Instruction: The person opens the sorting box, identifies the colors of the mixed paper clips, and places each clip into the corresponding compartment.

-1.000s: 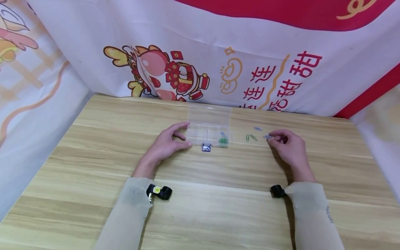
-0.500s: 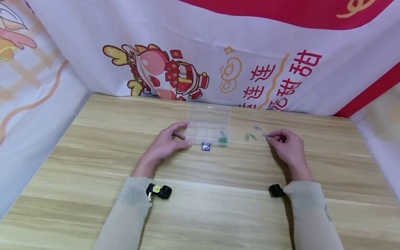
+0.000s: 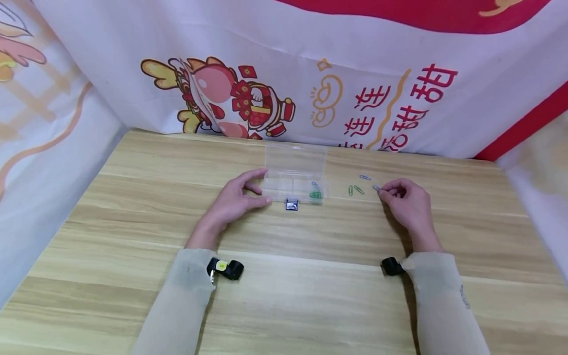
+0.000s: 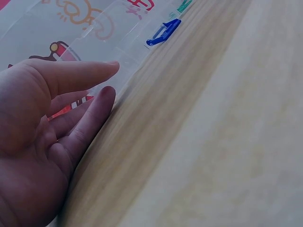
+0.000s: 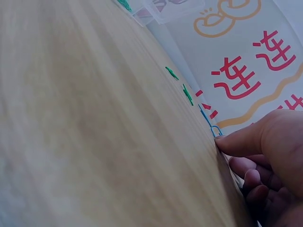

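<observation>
A clear plastic box (image 3: 278, 184) with compartments stands on the table, its transparent lid (image 3: 296, 157) raised at the back and a blue latch (image 3: 292, 204) at the front. My left hand (image 3: 232, 197) holds the box's left end, thumb at the front corner and index finger at the back one. Between thumb and index finger, my right hand (image 3: 408, 204) pinches a blue paper clip (image 5: 216, 130). Left of that hand lie another blue paper clip (image 3: 365, 177) and two green paper clips (image 3: 350, 191). Green clips (image 3: 315, 195) and a blue one (image 3: 314, 184) are inside the box's right side.
The wooden table (image 3: 293, 296) ends at the back against a printed cloth (image 3: 306, 88), close behind the raised lid. Another cloth wall (image 3: 53, 148) hangs on the left. A black wrist camera (image 3: 391, 266) sits at the right cuff.
The pinched blue paper clip has turned in the right fingers and shifted slightly left. My left hand keeps its place on the box. The head view has tilted down a little.
</observation>
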### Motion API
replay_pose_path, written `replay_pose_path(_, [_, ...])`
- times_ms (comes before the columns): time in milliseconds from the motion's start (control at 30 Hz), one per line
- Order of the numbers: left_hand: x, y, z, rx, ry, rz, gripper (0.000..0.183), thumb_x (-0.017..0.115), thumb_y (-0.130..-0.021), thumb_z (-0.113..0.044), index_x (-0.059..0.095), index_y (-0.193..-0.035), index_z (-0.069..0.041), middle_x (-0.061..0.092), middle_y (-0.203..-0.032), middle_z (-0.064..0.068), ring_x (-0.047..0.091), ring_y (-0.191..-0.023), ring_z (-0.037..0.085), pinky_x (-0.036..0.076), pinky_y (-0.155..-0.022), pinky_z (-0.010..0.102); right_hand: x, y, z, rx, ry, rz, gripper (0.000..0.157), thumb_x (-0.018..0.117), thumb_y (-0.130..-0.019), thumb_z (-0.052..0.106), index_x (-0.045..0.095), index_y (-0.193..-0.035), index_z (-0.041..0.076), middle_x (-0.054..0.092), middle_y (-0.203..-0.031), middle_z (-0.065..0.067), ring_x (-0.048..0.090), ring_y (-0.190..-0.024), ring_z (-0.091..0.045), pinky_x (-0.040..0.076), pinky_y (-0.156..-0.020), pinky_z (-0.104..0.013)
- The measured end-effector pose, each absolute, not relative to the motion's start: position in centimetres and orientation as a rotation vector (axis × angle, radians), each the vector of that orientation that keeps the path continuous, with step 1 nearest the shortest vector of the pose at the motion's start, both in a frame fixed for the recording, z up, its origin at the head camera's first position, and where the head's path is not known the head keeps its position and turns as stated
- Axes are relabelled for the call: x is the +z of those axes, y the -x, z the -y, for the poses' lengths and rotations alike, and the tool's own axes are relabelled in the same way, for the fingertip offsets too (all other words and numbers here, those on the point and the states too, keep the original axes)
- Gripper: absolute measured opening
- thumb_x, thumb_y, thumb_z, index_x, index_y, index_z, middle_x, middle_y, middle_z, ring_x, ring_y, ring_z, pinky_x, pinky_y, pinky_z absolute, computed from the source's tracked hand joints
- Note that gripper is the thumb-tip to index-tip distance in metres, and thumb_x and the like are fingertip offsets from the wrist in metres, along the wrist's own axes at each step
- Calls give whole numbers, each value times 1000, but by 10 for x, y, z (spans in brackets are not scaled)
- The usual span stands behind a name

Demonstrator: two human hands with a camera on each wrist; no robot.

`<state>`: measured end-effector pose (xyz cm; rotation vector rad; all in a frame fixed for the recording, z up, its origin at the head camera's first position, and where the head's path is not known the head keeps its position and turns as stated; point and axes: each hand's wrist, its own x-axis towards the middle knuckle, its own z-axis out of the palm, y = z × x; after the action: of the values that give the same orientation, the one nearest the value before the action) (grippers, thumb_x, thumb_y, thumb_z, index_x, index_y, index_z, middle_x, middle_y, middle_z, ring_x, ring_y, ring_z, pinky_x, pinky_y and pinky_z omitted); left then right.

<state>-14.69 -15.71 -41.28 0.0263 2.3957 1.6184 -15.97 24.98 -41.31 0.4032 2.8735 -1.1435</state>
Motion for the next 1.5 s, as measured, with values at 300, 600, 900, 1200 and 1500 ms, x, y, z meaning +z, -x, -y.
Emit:
replay_pose_path(300, [-411, 147, 156, 1636, -31, -2394, 77, 87, -91, -18, 53, -159, -31, 61, -146, 4, 60, -118, 28, 49, -97, 38, -413, 160, -250, -1155, -379, -2893, 29, 70, -103, 32, 72, -118, 7, 66, -110, -12, 55, -95, -25, 44, -80, -34])
replay_pose_path(600, [-412, 147, 155, 1624, -9, -2390, 77, 87, -91, -19, 53, -159, -33, 63, -139, 6, 60, -117, 28, 48, -96, 38, -414, 159, -251, -1189, -389, -2869, 30, 69, -104, 34, 71, -119, 8, 65, -111, -11, 54, -96, -25, 43, -81, -35])
replay_pose_path(900, [-412, 146, 156, 1628, -5, -2376, 77, 87, -90, -19, 53, -158, -34, 64, -137, 9, 60, -117, 28, 48, -98, 38, -413, 158, -251, -1270, -465, -2829, 30, 70, -105, 35, 72, -121, 10, 64, -114, -8, 54, -99, -22, 44, -83, -33])
replay_pose_path(1200, [-411, 145, 157, 1628, -5, -2381, 77, 87, -91, -19, 53, -159, -34, 63, -138, 8, 60, -117, 28, 47, -98, 37, -414, 159, -251, -1317, -513, -2799, 32, 71, -104, 38, 72, -123, 11, 66, -117, -7, 57, -102, -21, 46, -86, -31])
replay_pose_path(1500, [-411, 145, 156, 1629, -14, -2382, 78, 86, -91, -19, 52, -159, -35, 61, -145, 3, 59, -119, 28, 48, -99, 38, -403, 156, -248, -1484, -532, -2736, 30, 71, -104, 38, 72, -124, 16, 66, -113, 3, 59, -98, -15, 53, -72, -23])
